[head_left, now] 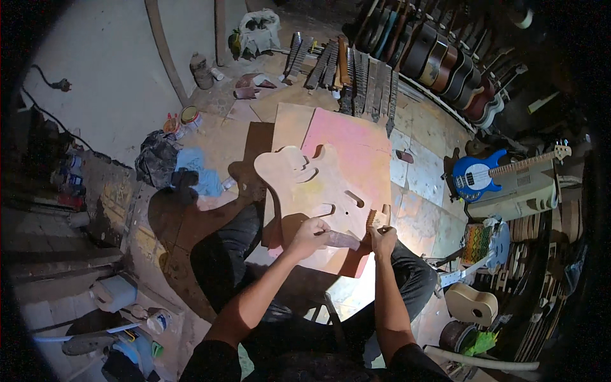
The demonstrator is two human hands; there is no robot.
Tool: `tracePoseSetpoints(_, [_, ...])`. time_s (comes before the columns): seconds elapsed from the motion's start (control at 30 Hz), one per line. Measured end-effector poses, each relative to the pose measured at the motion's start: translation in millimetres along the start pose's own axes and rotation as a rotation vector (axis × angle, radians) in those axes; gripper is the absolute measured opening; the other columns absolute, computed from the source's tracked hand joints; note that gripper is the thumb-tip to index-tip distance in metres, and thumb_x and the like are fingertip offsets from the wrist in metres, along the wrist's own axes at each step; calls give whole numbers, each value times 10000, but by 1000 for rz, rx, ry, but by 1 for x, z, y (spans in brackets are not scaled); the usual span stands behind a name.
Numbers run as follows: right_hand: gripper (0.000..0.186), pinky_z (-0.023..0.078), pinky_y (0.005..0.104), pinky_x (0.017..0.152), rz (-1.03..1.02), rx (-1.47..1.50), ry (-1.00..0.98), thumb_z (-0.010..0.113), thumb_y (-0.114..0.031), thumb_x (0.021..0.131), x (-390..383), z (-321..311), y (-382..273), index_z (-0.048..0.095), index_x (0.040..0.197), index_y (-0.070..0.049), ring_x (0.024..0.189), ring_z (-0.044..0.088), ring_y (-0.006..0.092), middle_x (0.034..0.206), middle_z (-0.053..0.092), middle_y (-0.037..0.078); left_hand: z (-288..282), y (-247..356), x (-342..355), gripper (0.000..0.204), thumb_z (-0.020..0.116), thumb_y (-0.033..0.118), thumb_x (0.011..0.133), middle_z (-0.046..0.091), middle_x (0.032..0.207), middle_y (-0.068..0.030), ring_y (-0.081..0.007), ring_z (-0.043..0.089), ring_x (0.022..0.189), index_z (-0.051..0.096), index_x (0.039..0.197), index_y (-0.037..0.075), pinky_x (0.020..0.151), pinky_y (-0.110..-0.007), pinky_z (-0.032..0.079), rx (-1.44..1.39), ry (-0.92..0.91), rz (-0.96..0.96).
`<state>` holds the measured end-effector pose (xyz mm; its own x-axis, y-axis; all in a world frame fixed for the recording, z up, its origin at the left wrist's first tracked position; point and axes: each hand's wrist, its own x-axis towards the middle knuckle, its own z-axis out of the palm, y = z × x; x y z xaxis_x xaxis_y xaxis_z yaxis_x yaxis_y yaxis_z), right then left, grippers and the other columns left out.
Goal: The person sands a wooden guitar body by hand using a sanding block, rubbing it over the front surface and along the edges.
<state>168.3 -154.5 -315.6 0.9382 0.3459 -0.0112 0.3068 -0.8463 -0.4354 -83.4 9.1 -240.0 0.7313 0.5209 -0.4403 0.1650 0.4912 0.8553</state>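
Note:
An unpainted pale wooden electric guitar body (pixel 321 191), with routed cavities, lies on a pink-and-tan board (pixel 366 143) over my lap. At its lower edge, my left hand (pixel 309 238) is closed on a greyish-brown strip that looks like sandpaper (pixel 344 240); the strip reaches toward the right. My right hand (pixel 384 242) is closed at the board's right side, beside a ridged reddish-brown piece (pixel 370 221). Its fingers seem to grip that piece, whose kind I cannot make out. A short tan stick-like end shows above the same hand.
Guitar necks (pixel 366 83) lie beyond the board, with a row of hanging guitars (pixel 439 60) behind. A blue bass guitar (pixel 474 177) stands at right, above an acoustic guitar body (pixel 471 304). Cans (pixel 191 116), a black bag (pixel 157 156) and blue cloth (pixel 196 172) sit at left.

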Motion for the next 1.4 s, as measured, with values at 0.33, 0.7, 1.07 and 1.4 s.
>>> tracePoseSetpoints(0.33, [414, 549, 328, 814, -27, 361, -162, 693, -105, 927, -14, -21, -15, 623, 1263, 126, 928, 681, 211, 1099, 721, 165, -6, -6, 4, 244, 732, 111, 999, 656, 1161, -118, -213, 702, 1068, 622, 1166, -29, 881, -367, 680, -334, 35, -96])
tracePoseSetpoints(0.7, [289, 529, 338, 973, 46, 978, -546, 586, 2, 965, -92, -62, -40, 517, 1246, 7, 1095, 646, 186, 1213, 632, 119, 6, 4, -1, 204, 735, 145, 1014, 663, 1114, -78, -207, 720, 1021, 644, 1145, 17, 906, -378, 675, -493, -51, -178])
tracePoseSetpoints(1.07, [530, 598, 424, 935, 321, 1205, -890, 520, -421, 1116, -108, -61, -83, 534, 1453, -12, 1134, 694, 268, 1318, 668, 150, 18, -23, 8, 251, 776, 123, 965, 691, 995, -49, -108, 648, 893, 633, 1122, -11, 794, -294, 557, 32, 44, 306])
tracePoseSetpoints(1.4, [601, 564, 428, 997, 400, 1320, -891, 449, -548, 1116, -110, -78, -108, 522, 1472, -70, 1193, 670, 253, 1347, 656, 120, 10, 8, -4, 233, 807, 166, 948, 702, 974, -44, -120, 663, 914, 733, 1071, -18, 829, -290, 556, -53, 45, 197])
